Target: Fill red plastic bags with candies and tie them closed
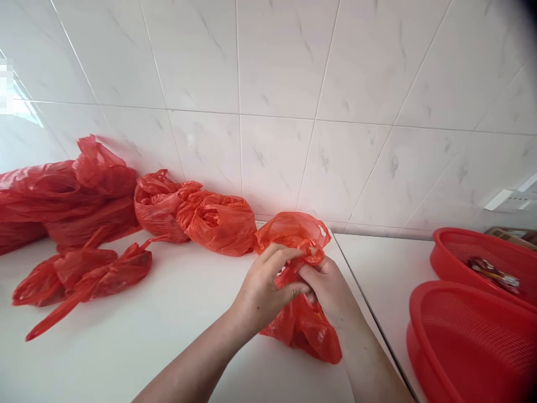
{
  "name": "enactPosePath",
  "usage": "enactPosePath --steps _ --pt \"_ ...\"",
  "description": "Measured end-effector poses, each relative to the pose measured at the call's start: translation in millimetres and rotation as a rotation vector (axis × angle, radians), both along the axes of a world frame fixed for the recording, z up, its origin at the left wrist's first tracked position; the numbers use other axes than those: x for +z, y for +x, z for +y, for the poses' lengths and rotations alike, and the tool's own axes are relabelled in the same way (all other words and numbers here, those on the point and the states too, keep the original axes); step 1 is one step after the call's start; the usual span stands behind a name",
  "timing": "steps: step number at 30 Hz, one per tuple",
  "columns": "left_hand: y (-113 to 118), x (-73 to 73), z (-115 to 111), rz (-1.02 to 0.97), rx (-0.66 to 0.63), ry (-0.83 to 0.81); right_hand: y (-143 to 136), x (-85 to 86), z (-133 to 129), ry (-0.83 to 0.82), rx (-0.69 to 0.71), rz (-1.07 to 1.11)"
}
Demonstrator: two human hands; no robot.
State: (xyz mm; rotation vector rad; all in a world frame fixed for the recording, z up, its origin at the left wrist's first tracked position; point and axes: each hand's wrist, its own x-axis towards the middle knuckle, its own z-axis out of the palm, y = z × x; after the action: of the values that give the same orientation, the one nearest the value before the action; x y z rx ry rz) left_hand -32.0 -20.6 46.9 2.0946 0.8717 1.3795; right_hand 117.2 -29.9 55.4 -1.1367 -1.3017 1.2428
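Note:
A red plastic bag rests on the white table, its gathered top between my two hands. My left hand is curled with fingers and thumb closing on the bag's twisted neck. From the right, my right hand pinches the same neck, its thumb across the plastic; its other fingers are partly hidden. Just behind my hands sits another puffed-up stretch of red plastic; whether it belongs to the same bag I cannot tell. The bag's contents do not show clearly through the plastic.
Several filled red bags line the tiled wall to the left. A knotted red bag lies in front of them on the table. At right stand two red plastic baskets, the farther holding small wrapped packets.

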Motion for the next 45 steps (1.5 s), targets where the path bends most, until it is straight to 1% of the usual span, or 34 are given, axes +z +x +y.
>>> enactPosePath --steps 3,7,8,10,12,14,16,18,20,23,24,25,26,27,30,31,32,33,34,36,38,39,40,41,43,45 --pt "2.2 -8.7 3.9 -0.031 0.033 -0.062 6.9 -10.1 2.0 0.039 0.075 0.066" --pt "3.7 -11.9 5.9 -0.129 0.063 -0.161 19.3 -15.8 4.8 0.025 0.143 0.204" --pt "4.4 -12.7 6.2 -0.161 0.055 -0.2 22.2 -16.3 5.6 0.029 0.156 0.229" --pt "6.7 -14.7 6.4 -0.241 -0.001 -0.302 27.7 -16.3 6.4 0.051 0.196 0.248" --pt "9.6 -16.6 6.3 -0.314 -0.101 -0.435 32.5 -14.5 5.6 0.077 0.219 0.213" --pt "12.6 -18.2 5.9 -0.35 -0.193 -0.545 36.0 -10.7 2.9 0.081 0.239 0.096" --pt "15.0 -19.2 5.3 -0.366 -0.21 -0.593 37.7 -5.8 -0.9 0.059 0.226 -0.052" --pt "16.4 -19.4 4.1 -0.375 -0.175 -0.593 36.9 -1.9 -3.6 0.035 0.172 -0.179" --pt "16.6 -18.3 1.9 -0.352 -0.147 -0.561 34.1 -1.1 -3.6 0.051 0.041 -0.295" --pt "15.4 -15.0 -2.0 -0.259 -0.114 -0.478 28.6 -4.7 1.1 0.159 -0.194 -0.466" --pt "14.9 -14.0 -2.9 -0.22 -0.099 -0.457 27.2 -6.3 2.9 0.18 -0.249 -0.488" --pt "14.4 -13.4 -3.6 -0.181 -0.081 -0.44 26.4 -7.4 4.3 0.181 -0.271 -0.481" --pt "13.9 -13.3 -3.8 -0.142 -0.063 -0.425 26.1 -8.0 5.0 0.16 -0.257 -0.445" --pt "13.2 -13.7 -3.6 -0.104 -0.043 -0.408 26.4 -7.9 5.0 0.129 -0.213 -0.384" --pt "9.3 -17.2 -2.7 -0.01 0.029 -0.29 31.2 -5.8 2.6 0.072 -0.018 -0.158" --pt "6.7 -18.6 -3.2 0.017 0.055 -0.23 33.7 -5.7 2.1 0.074 0.015 -0.102" --pt "3.1 -19.9 -4.6 0.049 0.075 -0.166 36.5 -6.6 2.4 0.077 0.012 -0.068" --pt "-1.5 -21.1 -7.1 0.089 0.086 -0.103 39.4 -9.0 3.7 0.079 -0.032 -0.068" --pt "-7.4 -22.4 -10.7 0.139 0.085 -0.052 42.5 -12.9 5.9 0.079 -0.113 -0.104" --pt "-22.6 -26.1 -20.7 0.262 0.042 -0.005 49.5 -25.6 12.1 0.086 -0.331 -0.257" --pt "-41.9 -32.5 -32.0 0.365 -0.025 -0.038 57.9 -42.5 17.5 0.094 -0.513 -0.419" --pt "-52.6 -36.9 -37.1 0.389 -0.043 -0.088 62.8 -51.2 18.8 0.087 -0.552 -0.469" --pt "-63.6 -42.0 -41.4 0.392 -0.044 -0.155 68.0 -59.2 18.5 0.074 -0.558 -0.489" --pt "-74.3 -47.5 -44.7 0.379 -0.033 -0.229 73.5 -66.3 16.6 0.06 -0.532 -0.484" --pt "-93.1 -58.7 -48.1 0.338 -0.005 -0.373 85.2 -77.2 8.2 0.043 -0.446 -0.423" --pt "-104.9 -68.7 -47.1 0.339 -0.001 -0.497 96.9 -85.0 -4.1 0.03 -0.335 -0.344"
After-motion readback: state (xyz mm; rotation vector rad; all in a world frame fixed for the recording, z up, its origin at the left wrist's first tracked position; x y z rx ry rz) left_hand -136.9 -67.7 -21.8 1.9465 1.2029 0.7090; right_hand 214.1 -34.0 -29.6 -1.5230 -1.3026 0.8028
